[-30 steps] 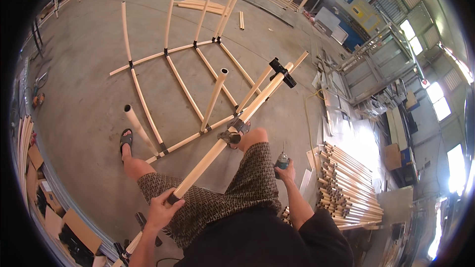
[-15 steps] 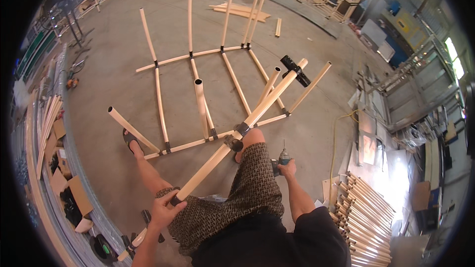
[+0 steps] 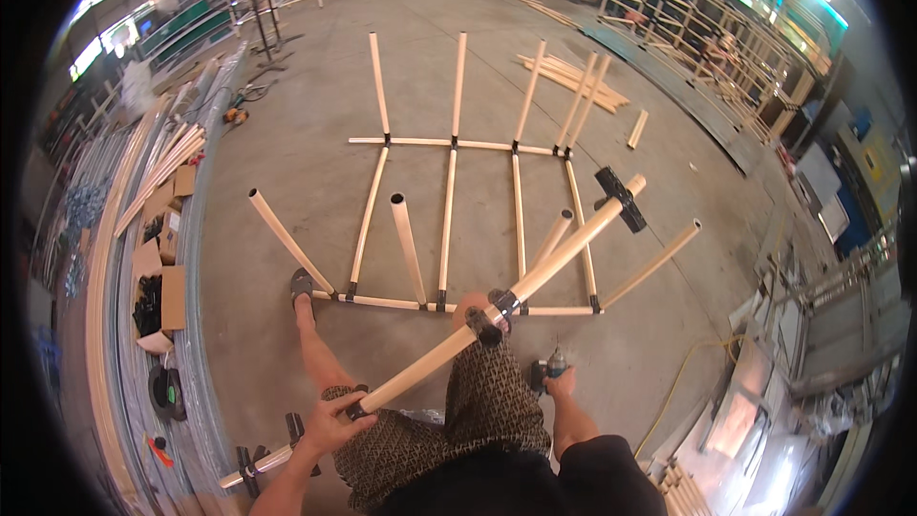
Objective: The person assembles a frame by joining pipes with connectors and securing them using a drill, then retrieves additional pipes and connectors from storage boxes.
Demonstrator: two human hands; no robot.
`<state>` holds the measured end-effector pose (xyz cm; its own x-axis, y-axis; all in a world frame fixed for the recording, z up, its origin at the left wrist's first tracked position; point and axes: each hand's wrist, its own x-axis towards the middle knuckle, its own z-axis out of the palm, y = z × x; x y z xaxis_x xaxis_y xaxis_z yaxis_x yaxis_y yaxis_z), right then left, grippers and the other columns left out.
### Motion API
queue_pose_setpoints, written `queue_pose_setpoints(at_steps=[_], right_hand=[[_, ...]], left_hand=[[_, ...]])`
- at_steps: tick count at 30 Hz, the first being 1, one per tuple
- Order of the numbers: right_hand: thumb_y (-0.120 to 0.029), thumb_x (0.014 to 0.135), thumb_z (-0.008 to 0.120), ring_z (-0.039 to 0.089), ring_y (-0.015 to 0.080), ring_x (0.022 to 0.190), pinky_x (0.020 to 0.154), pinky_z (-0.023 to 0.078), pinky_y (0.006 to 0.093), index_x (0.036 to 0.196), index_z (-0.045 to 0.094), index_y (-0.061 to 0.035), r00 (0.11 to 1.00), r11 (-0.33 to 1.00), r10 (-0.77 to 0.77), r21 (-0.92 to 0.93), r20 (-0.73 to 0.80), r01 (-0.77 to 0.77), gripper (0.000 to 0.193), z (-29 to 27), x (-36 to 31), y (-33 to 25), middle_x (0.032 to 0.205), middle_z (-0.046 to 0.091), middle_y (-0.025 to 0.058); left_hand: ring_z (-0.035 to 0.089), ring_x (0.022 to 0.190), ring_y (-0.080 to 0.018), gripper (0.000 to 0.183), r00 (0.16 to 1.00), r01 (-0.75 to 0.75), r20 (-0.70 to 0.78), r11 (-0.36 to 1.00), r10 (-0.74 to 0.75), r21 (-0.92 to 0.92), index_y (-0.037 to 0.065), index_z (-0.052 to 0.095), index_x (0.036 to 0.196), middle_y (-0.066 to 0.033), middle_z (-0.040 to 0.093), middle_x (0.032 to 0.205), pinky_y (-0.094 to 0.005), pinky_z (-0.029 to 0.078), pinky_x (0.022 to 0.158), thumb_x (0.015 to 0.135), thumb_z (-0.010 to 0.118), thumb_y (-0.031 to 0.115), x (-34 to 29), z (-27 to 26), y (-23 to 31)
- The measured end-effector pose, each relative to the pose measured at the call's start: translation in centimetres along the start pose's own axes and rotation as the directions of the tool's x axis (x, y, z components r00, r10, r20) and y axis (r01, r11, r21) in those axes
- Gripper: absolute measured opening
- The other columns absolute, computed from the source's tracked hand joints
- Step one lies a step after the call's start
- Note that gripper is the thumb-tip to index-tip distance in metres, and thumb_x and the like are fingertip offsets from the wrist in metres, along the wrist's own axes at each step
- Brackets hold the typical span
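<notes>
Head view: our left hand (image 3: 330,423) curls partly closed, thumb and fingers pinching the near end of a long, round, cream-coloured pipe (image 3: 420,368) at its black end collar (image 3: 356,411). From that hand the pipe slants away to our right, over our right knee (image 3: 472,308), with black tubular joints (image 3: 485,327) midway and a black cross-like joint (image 3: 621,201) near its far end; we cannot tell whether it touches the knee. Our right hand (image 3: 562,384) wraps around a teal-and-black, pistol-shaped power drill (image 3: 555,361), its thin bit (image 3: 557,342) pointing away from us, well apart from the pipe's held end. Beyond both hands, a ladder-like cream pipe frame (image 3: 448,220) with raised posts (image 3: 459,86) sits on the grey concrete floor (image 3: 287,134).
</notes>
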<state>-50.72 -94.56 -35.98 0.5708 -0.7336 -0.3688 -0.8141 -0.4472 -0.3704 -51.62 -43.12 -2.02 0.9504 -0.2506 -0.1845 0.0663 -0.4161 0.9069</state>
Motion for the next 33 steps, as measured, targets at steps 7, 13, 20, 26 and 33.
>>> queue_pose_setpoints(at_steps=[7,13,20,26,33], right_hand=[[-0.027,0.064,0.092,0.065,0.0417,0.110,0.090,0.056,0.0469,0.124,0.045,0.0018,0.964,0.992,-0.100,-0.046,0.245,0.115,0.081,-0.4,2.2,2.5,0.116,0.066,0.0259],[-0.033,0.082,0.078,0.066,0.0444,0.104,0.085,0.055,0.0491,0.117,0.051,0.0019,0.941,0.946,-0.168,-0.220,0.295,0.238,0.057,0.5,6.1,3.2,0.109,0.067,0.0281],[-0.037,0.080,0.080,0.066,0.0422,0.105,0.085,0.054,0.0477,0.116,0.054,0.0021,0.893,0.943,-0.245,-0.121,0.378,0.309,0.059,2.5,10.0,5.7,0.112,0.067,0.0266],[-0.041,0.079,0.081,0.066,0.0402,0.106,0.085,0.053,0.0466,0.115,0.057,0.0022,0.897,0.957,-0.289,0.103,0.335,0.270,0.061,3.5,12.0,10.9,0.114,0.066,0.0252],[-0.034,0.064,0.084,0.067,0.0402,0.093,0.082,0.053,0.0491,0.108,0.057,0.0043,0.989,0.985,-0.086,0.160,0.122,0.066,0.064,-3.5,1.3,2.0,0.099,0.068,0.0256]], left_hand=[[0.068,0.084,-0.0130,0.050,0.993,0.011,-0.114,0.997,-0.002,0.079,-0.001,0.071,0.118,-0.0100,0.075,0.089,-0.0271,0.052,0.081,0.082,0.087,0.031,2.0,4.7,1.0],[0.066,0.067,-0.0176,0.048,0.980,-0.119,-0.136,0.979,0.142,0.167,0.004,0.071,0.121,-0.0108,0.070,0.074,-0.0298,0.052,0.070,0.084,0.084,0.032,7.5,5.3,3.2],[0.068,0.064,-0.0322,0.050,0.990,-0.090,-0.090,0.969,0.113,0.231,0.011,0.073,0.119,-0.0158,0.068,0.071,-0.0378,0.052,0.064,0.081,0.082,0.043,10.7,3.0,6.5],[0.068,0.065,-0.0325,0.049,0.976,-0.197,-0.005,0.899,0.216,0.391,0.012,0.073,0.117,-0.0152,0.070,0.075,-0.0381,0.052,0.065,0.078,0.084,0.040,14.0,1.4,9.7],[0.059,0.074,-0.0122,0.045,0.975,-0.199,0.139,0.961,0.174,0.195,-0.003,0.068,0.118,-0.0068,0.067,0.082,-0.0277,0.047,0.071,0.076,0.083,0.004,15.4,2.2,10.4]])
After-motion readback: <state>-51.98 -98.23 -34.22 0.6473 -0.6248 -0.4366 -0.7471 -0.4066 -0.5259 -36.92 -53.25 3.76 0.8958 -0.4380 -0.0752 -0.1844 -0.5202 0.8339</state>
